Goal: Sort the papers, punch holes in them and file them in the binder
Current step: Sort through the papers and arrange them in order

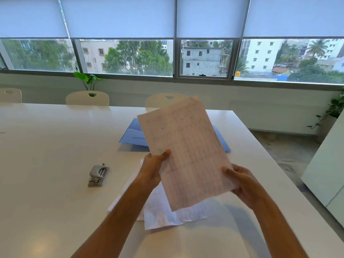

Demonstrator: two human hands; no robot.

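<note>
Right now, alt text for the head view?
Both hands, left hand and right hand, hold a sheet up over loose papers on a white table. A punch lies left; a blue binder lies open behind.

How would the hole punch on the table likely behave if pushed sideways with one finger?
The hole punch looks like metal, so probably heavy for its size. It lies flat on the glossy table, so it would likely slide, not roll or tip.
</note>
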